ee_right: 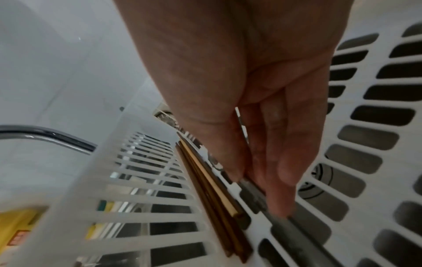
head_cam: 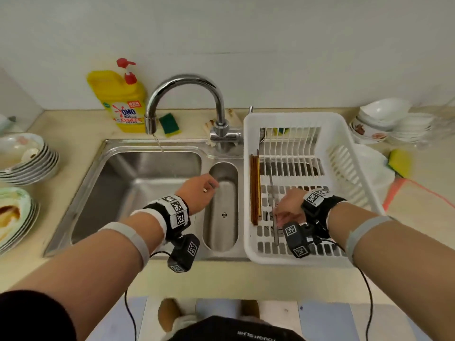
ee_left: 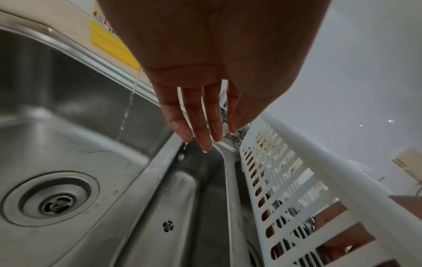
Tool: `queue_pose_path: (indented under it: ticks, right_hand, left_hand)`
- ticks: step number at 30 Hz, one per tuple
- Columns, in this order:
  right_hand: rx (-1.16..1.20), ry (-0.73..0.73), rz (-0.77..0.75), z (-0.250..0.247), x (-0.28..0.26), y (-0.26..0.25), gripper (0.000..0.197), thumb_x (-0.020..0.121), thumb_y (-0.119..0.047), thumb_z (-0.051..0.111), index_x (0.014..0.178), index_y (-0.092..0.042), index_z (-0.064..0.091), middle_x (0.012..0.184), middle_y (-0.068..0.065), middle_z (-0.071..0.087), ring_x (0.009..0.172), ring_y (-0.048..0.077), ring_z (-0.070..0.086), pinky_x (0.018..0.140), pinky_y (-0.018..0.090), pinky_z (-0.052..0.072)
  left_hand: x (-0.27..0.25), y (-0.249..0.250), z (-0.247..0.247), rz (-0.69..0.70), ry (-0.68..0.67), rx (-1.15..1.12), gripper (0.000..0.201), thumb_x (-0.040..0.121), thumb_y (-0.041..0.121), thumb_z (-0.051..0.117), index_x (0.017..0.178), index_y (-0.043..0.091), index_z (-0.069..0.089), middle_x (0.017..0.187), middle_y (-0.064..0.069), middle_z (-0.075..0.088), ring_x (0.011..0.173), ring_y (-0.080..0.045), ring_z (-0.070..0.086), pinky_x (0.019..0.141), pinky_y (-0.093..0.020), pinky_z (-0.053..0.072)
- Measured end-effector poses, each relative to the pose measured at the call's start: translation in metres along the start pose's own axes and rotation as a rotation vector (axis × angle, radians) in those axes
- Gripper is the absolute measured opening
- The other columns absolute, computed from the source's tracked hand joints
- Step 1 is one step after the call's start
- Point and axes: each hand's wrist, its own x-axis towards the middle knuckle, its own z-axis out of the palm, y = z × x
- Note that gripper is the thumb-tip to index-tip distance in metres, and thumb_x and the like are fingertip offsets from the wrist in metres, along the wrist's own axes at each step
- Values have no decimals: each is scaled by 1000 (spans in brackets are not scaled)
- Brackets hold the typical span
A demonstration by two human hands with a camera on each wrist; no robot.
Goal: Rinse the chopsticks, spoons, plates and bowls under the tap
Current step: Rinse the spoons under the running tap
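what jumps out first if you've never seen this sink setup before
The white dish rack over the right side of the sink, where the right hand sets metal utensils beside brown chopsticks. Next, the tap runs a thin stream into the basin, with dirty plates stacked at left.

Soft, even daylight filled the head view, glare streaking the steel sink. Wide-angle bending curved the worktop edges. Both wrist views ran dimmer, and motion blur smeared the right hand.
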Motion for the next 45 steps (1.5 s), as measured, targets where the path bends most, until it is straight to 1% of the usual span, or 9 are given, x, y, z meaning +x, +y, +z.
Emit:
queue_pose_path:
  ticks: [4, 9, 16, 22, 25, 27, 30, 36, 45]
  right_hand:
    - [-33, -58, -9, 2, 14, 12, 8, 90, -7, 72, 95, -4, 67, 90, 14, 75, 69, 19, 76, 66, 30, 62]
    - [-206, -163, 25, 7, 23, 8, 24, 92, -30, 74, 99, -8, 76, 93, 6, 80, 101, 26, 75, 102, 45, 54]
    - [-314, -193, 11, 11, 26, 6, 28, 90, -39, 75, 100, -14, 78, 97, 4, 80, 103, 24, 74, 103, 43, 54]
    - [-473, -190, -8, 4, 30, 10, 42, 77, -60, 76, 94, -21, 81, 99, 3, 79, 103, 27, 73, 102, 45, 54]
    - [-473, -177, -18, -1, 15, 0, 38, 86, -45, 76, 104, -12, 79, 99, 7, 79, 90, 22, 73, 97, 37, 54]
    - [-395, -151, -29, -6, 1, -12, 30, 92, -27, 74, 109, -2, 74, 86, 7, 76, 72, 18, 66, 77, 28, 56]
    - [-350, -62, -203, -16, -28, -45, 21, 99, -22, 64, 94, -2, 69, 70, 3, 67, 56, 12, 61, 51, 18, 49]
    - [-525, 201, -798, 4, -88, -146, 20, 100, -23, 57, 88, -16, 72, 76, -6, 73, 71, 7, 71, 69, 25, 58]
    - [-1023, 87, -964, 154, -73, -279, 16, 96, -31, 60, 97, -24, 74, 87, -12, 65, 88, 14, 61, 75, 26, 43]
  left_hand:
    - [-7, -1, 5, -72, 26, -20, 13, 98, 19, 58, 100, 30, 64, 97, 6, 65, 86, -18, 65, 66, -26, 46]
    - [-15, -5, 10, -149, 51, -25, 15, 98, 16, 58, 98, 29, 65, 92, 6, 64, 73, -10, 58, 65, -23, 44]
    - [-21, -11, 20, -182, 13, 8, 22, 96, 20, 60, 89, 41, 61, 102, 6, 70, 90, -17, 67, 89, -31, 51]
    - [-22, -15, 20, -188, 10, 2, 25, 96, 24, 61, 83, 46, 60, 99, 11, 69, 90, -14, 67, 91, -33, 52]
    - [-20, -13, 16, -155, 17, -20, 24, 97, 22, 61, 85, 43, 61, 101, 8, 69, 89, -13, 65, 90, -31, 51]
    - [-20, -12, 11, -136, 23, -32, 23, 97, 20, 60, 86, 40, 62, 100, 7, 68, 84, -12, 63, 83, -29, 49]
    - [-20, -12, -2, -108, 53, -33, 19, 97, 19, 60, 90, 35, 64, 101, 5, 68, 88, -14, 64, 82, -27, 48]
    - [-34, -23, -50, -83, 156, 117, 13, 96, 16, 60, 104, 21, 70, 106, 2, 64, 88, -16, 60, 89, -33, 51]
    - [-77, -120, -161, -214, 268, 255, 17, 95, 21, 57, 108, 21, 68, 110, 0, 53, 101, -24, 60, 94, -34, 48]
